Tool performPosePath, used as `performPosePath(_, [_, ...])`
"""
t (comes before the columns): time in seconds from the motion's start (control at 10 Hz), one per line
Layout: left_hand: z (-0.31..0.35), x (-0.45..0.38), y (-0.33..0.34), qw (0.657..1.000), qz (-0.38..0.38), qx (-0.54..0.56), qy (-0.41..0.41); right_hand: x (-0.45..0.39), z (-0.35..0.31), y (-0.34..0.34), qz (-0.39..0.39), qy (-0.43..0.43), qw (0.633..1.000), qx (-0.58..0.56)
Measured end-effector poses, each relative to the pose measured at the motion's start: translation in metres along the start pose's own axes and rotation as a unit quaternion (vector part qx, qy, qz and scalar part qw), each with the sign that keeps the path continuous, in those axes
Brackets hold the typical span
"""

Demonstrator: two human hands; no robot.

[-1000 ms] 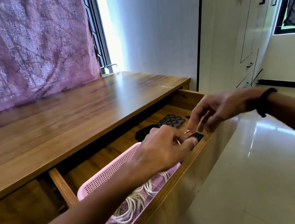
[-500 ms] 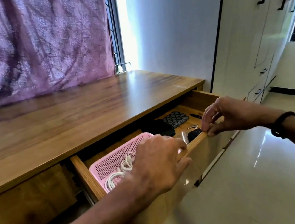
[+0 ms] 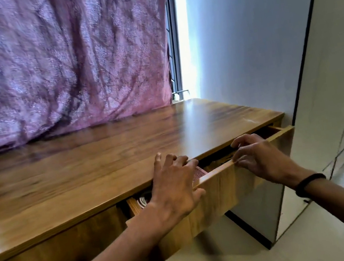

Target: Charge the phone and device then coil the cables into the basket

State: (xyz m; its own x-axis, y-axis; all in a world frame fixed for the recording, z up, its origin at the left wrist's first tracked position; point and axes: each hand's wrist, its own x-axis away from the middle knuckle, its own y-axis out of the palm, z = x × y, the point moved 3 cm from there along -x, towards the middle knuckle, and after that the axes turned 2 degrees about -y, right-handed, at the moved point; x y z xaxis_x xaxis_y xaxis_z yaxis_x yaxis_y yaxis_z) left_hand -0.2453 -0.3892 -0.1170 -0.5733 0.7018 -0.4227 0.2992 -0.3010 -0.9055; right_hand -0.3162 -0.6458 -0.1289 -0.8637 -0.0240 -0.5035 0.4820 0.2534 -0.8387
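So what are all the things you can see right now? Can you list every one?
desk: one, brown wood, under the curtain
drawer: one, brown wood, nearly shut beneath the desk top
basket: one, pink, inside the drawer, only a sliver showing
cables: white, count unclear, in the drawer gap at the left
curtain: one, purple, behind the desk
wardrobe: one, white, at the right
wristband: one, black, on the right wrist
left hand: one, on the drawer's front edge
right hand: one, on the drawer's front edge
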Motion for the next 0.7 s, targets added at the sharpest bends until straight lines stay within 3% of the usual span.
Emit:
performPosePath(0.1, [-0.020,-0.012,0.002,0.999,-0.025,-0.002,-0.031,-0.022,-0.020,0.021,-0.015,-0.060,0.998,0.024])
performPosePath(0.3, [-0.044,-0.019,0.014,1.000,0.023,-0.008,-0.002,-0.064,-0.046,0.055,-0.013,-0.110,0.994,0.024])
performPosePath(0.5, [-0.050,-0.021,0.019,0.999,0.021,0.030,-0.010,-0.065,-0.050,0.053,0.002,-0.063,0.998,-0.008])
performPosePath(0.7, [-0.059,-0.011,-0.002,0.979,-0.060,0.187,-0.048,-0.065,-0.087,0.050,-0.067,-0.017,0.996,-0.062])
